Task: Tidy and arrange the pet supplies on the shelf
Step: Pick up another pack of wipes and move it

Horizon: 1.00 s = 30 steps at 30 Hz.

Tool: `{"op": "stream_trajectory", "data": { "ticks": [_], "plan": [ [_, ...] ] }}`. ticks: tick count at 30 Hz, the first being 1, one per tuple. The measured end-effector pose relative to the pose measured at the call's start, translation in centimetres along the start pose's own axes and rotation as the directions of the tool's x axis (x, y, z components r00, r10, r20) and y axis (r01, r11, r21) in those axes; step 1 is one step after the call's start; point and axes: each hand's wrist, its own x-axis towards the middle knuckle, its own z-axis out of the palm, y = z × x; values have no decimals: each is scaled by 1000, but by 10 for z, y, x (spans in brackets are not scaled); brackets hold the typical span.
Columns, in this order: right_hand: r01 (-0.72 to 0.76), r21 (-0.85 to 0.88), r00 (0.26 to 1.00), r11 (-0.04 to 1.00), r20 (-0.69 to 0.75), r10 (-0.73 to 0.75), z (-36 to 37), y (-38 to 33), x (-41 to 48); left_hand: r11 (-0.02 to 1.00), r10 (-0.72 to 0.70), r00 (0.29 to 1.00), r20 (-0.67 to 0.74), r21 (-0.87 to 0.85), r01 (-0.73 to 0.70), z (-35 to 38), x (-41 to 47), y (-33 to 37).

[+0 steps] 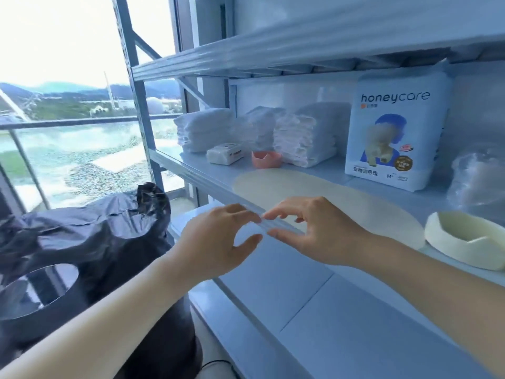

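1. neither left hand [218, 236] nor right hand [314, 231] grasps anything; the fingers are loosely bent and the tips nearly meet at the front rail of the shelf [202, 184].
2. beige mat [314, 198] lies flat just behind, probably next to be squared.
3. honeycare pack [393, 132] stands upright at the back, label outward.

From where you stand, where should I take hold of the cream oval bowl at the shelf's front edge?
Probably the near rim of the cream oval bowl, taken from the front with the right hand: it sits upright at the grey-blue shelf edge, its thick wall facing you, nothing in front.
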Motion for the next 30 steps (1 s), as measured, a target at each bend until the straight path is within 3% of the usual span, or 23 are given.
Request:
{"op": "stream_trajectory", "data": {
  "ticks": [10, 19, 30],
  "plan": [
    [16, 35, 996, 999, 83, -19, 70, 10, 101, 990, -136, 988, 79, -21, 138, 19, -3, -121],
    [23, -21, 996, 1000, 84, -21, 96, 86, 203, 980, -185, 982, 44, -72, 188, 72, 87, -197],
    [-76, -57, 997, 995, 18, 77, 118, 179, 317, 993, -114, 991, 75, -29, 117, 119, 216, -268]
  ]
}}
